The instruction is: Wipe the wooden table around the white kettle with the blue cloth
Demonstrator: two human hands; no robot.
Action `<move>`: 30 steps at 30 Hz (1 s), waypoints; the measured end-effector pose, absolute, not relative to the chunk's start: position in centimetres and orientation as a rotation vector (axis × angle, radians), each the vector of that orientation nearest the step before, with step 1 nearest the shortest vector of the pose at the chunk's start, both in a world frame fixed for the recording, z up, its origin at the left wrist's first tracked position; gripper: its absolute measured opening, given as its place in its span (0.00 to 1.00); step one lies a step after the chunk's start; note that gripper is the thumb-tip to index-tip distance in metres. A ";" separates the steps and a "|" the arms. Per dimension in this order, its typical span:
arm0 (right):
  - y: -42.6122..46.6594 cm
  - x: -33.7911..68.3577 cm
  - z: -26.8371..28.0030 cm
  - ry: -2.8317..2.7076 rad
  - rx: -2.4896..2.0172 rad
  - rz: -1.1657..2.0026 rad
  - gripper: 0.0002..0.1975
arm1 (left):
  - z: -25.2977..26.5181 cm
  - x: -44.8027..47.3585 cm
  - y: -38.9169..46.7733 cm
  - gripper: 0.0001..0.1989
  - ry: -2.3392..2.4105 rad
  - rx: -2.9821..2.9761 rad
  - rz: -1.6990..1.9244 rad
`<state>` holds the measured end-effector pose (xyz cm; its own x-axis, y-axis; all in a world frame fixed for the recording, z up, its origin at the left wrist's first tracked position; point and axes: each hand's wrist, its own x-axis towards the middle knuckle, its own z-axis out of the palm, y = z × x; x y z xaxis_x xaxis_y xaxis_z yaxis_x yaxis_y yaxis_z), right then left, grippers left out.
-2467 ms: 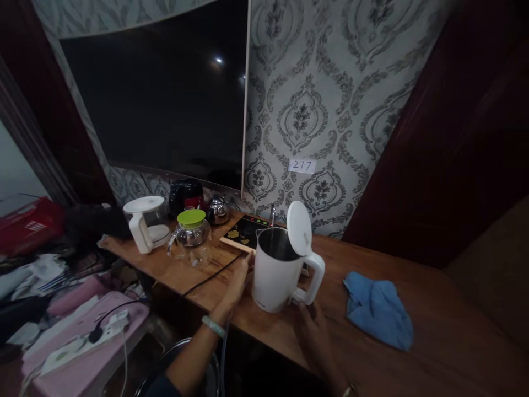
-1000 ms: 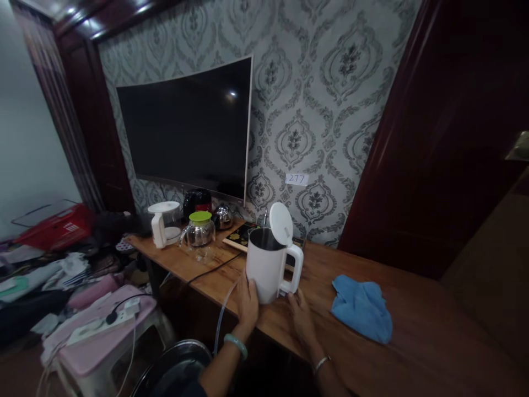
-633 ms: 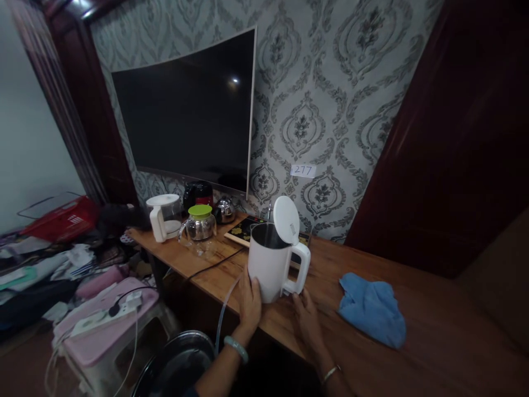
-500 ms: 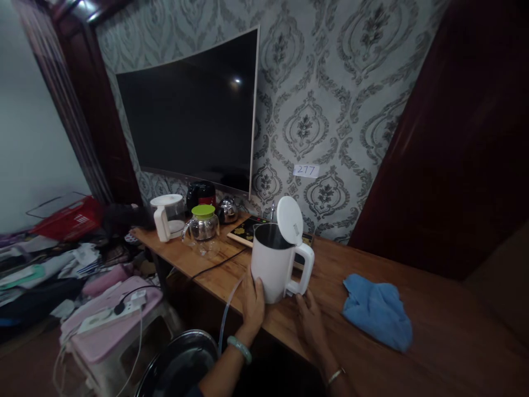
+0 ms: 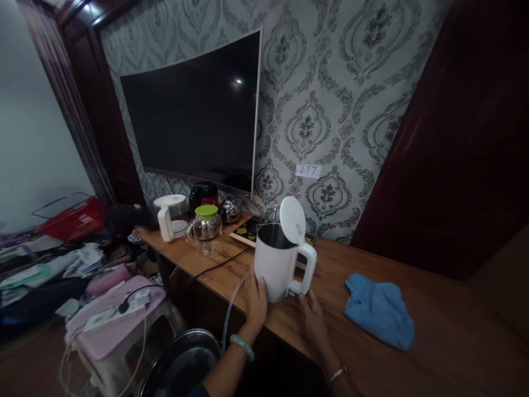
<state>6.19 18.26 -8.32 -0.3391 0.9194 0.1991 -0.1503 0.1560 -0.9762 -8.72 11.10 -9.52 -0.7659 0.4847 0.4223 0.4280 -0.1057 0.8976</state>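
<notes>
A white electric kettle [image 5: 276,270] stands upright on the wooden table [image 5: 413,314], its round lid [image 5: 292,220] flipped up and its steel inside showing. My left hand [image 5: 256,298] lies flat against the kettle's lower left side, fingers up. Just below the kettle's handle [image 5: 308,269], my right hand [image 5: 313,317] rests on the table with its fingertips at the kettle's base. A blue cloth [image 5: 380,310] lies crumpled to the right of the kettle.
At the table's far left stand a white-handled glass jug [image 5: 171,216], a green-lidded glass teapot [image 5: 205,225], a steel pot [image 5: 229,209] and a black-red appliance [image 5: 202,194]. A black cord [image 5: 219,263] crosses the table. A steel basin [image 5: 182,366] and a pink stool with a power strip [image 5: 118,309] sit below.
The view has pulled back and up since the oldest frame. My left hand moved from the table beside the kettle onto its side; over the last second both hands and the kettle stay put.
</notes>
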 end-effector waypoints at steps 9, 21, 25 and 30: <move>18.3 6.1 -8.5 -1.434 -0.782 1.418 0.36 | -9.8 -8.9 11.3 0.32 2.104 1.067 2.051; 18.4 6.2 -8.9 -1.451 -0.760 1.386 0.29 | -9.3 -8.8 11.1 0.32 2.110 1.111 2.044; 18.7 6.2 -9.4 -1.449 -0.806 1.351 0.29 | -9.4 -8.8 11.2 0.33 2.112 1.114 2.045; 18.7 6.1 -9.4 -1.448 -0.799 1.340 0.28 | -9.6 -8.9 11.3 0.33 2.099 1.101 2.047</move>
